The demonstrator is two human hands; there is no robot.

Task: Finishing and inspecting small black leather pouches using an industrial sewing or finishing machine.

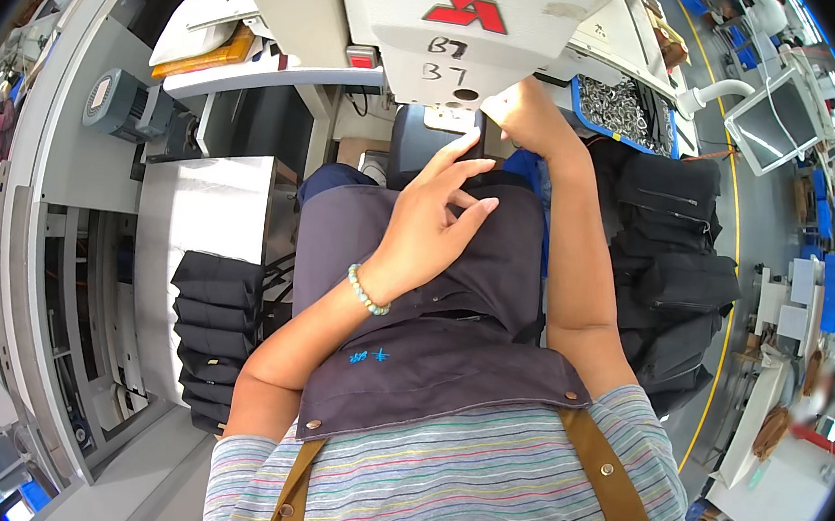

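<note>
White machine head [507, 58], left hand [428, 219] spread below, right hand [534, 119] at machine's edge, grip unclear

Two bare hands, the left hand [435, 207] and the right hand [532, 119], share the frame with one beaded bracelet [362, 295], one apron [467, 374], two brown straps [612, 485], one white machine head [459, 38], one blue tray [577, 105], one motor [119, 103] and two piles of dark garments [215, 326], their pieces too tightly overlapped to count.

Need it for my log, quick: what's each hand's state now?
Left hand: open, fingers loosely spread, nothing visibly held.
Right hand: by the machine, fingertips unclear; grip can't be told.
</note>
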